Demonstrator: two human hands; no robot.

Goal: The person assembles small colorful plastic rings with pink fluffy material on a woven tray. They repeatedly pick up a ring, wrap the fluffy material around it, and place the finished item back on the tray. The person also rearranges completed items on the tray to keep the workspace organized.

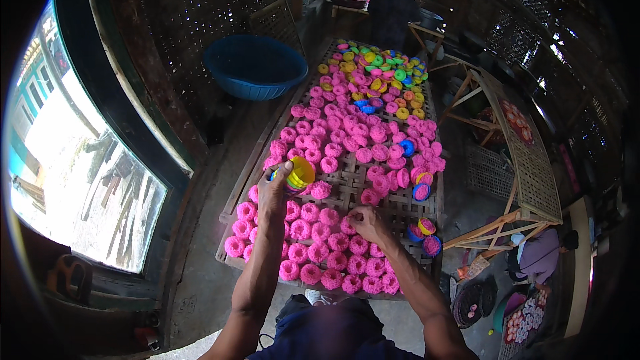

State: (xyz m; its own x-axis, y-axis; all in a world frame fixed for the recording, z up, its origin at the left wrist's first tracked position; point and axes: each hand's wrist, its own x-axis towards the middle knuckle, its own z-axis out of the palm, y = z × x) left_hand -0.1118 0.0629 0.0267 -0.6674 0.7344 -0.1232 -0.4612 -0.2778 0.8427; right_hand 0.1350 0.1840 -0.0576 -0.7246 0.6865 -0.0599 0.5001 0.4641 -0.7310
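In my left hand [273, 190] is a stack of small plastic cups [302, 172], a yellow one uppermost. My fingers wrap round the stack over the left side of a woven bamboo rack [345, 193]. My right hand [371, 224] is bent down with its fingertips pinched at a pink stringy round [347, 226], partly hidden by the fingers. Rows of similar pink rounds [320, 232] lie below and between both hands. To the right, small yellow and blue cups [426, 227] with pink filling stand near the rack's edge.
Many more pink rounds [367, 127] and coloured cups [380, 63] cover the rack's far part. A large blue basin [256, 70] stands left. One person [395, 10] stands at the far end; another person [540, 257] sits low at right, beside a slanted bamboo rack [523, 153].
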